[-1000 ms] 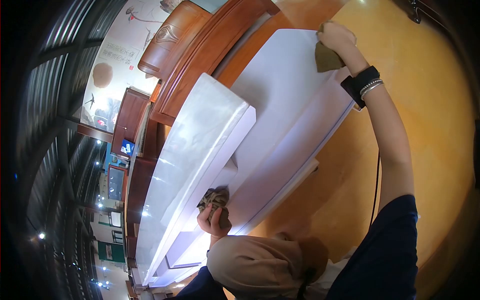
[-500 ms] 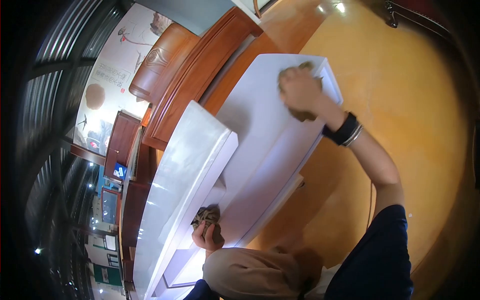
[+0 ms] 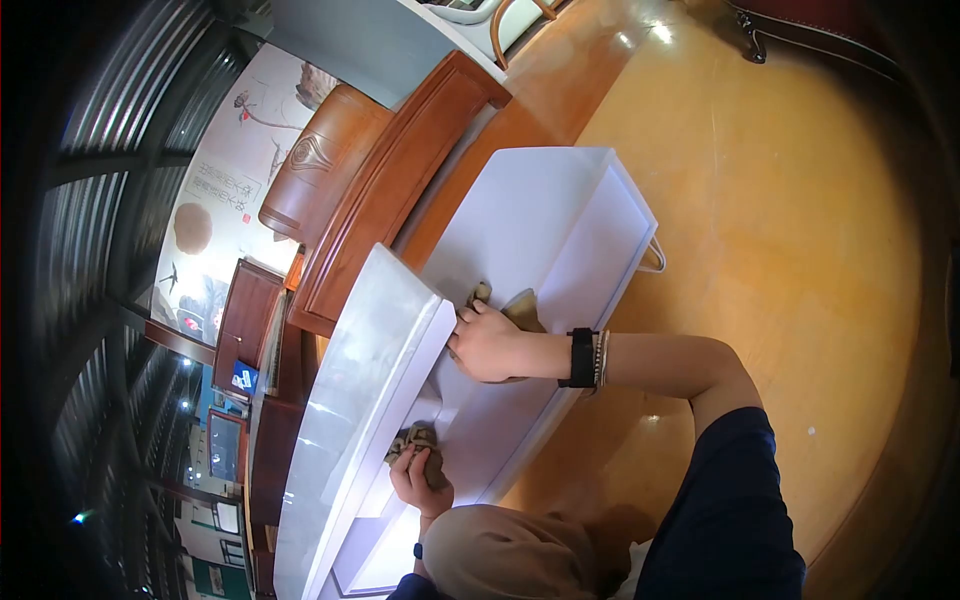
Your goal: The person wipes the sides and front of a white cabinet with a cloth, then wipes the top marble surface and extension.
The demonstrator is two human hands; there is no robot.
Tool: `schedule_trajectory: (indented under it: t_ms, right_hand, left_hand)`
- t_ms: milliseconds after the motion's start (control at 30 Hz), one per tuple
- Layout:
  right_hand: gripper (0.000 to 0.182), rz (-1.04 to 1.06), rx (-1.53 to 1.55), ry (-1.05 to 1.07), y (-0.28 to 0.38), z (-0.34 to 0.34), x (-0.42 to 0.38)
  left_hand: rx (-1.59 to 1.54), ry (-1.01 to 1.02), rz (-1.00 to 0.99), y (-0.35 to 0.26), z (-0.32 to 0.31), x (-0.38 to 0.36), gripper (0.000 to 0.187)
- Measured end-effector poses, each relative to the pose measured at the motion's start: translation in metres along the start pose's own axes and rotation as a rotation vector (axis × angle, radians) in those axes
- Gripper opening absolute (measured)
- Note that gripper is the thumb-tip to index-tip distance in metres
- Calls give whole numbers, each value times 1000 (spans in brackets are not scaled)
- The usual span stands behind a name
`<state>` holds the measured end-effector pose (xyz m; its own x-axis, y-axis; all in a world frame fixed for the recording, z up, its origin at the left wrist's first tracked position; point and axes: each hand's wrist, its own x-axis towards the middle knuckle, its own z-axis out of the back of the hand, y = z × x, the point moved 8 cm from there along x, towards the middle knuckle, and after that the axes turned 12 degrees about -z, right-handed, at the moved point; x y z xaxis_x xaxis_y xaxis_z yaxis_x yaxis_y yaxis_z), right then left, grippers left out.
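Observation:
My right hand (image 3: 488, 343), with a black band at the wrist, grips an olive-brown cloth (image 3: 522, 310) against the white surface (image 3: 510, 220), beside the corner of the raised glossy white top (image 3: 365, 330). Parts of the cloth stick out above and beyond the fingers. Lower down, my left hand (image 3: 420, 487) holds a second crumpled brown cloth (image 3: 417, 447) at the edge below the raised top. The fingers of both hands are wrapped round the cloths.
A brown wooden desk (image 3: 390, 190) and a leather chair (image 3: 325, 150) stand beyond the white furniture. Orange-yellow floor (image 3: 780, 250) spreads to the right. A dark red seat (image 3: 840, 25) is at the top right. My knee (image 3: 500, 550) is near the bottom.
My right hand has moved with its cloth from the far end of the white surface down and left, near the raised top's corner. The view has shifted slightly; my left hand keeps its cloth.

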<state>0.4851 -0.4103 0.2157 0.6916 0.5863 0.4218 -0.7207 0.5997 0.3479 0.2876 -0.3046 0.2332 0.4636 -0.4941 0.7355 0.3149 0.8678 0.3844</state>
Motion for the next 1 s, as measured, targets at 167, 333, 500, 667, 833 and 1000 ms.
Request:
schedule_trajectory:
  t_ms: [167, 333, 500, 667, 833, 1000]
  right_hand:
    - [38, -13, 14, -36, 7, 1, 1]
    - [35, -58, -6, -17, -1, 13, 4]
    - [29, -332, -188, 71, -92, 30, 33]
    - [29, -620, -217, -234, -217, 78, 29]
    - [30, -630, -168, -370, -248, 96, 21]
    - [30, -543, -165, -234, -200, 78, 27]
  left_hand:
    - [-107, 59, 49, -4, -3, 24, 33]
    - [-139, 223, -17, -24, -16, 64, 39]
    - [-181, 373, -36, -31, -53, 96, 47]
    - [-211, 453, -31, -39, -83, 121, 46]
    - [-106, 422, -316, -60, -94, 118, 53]
    - [-212, 371, -276, -50, -89, 118, 50]
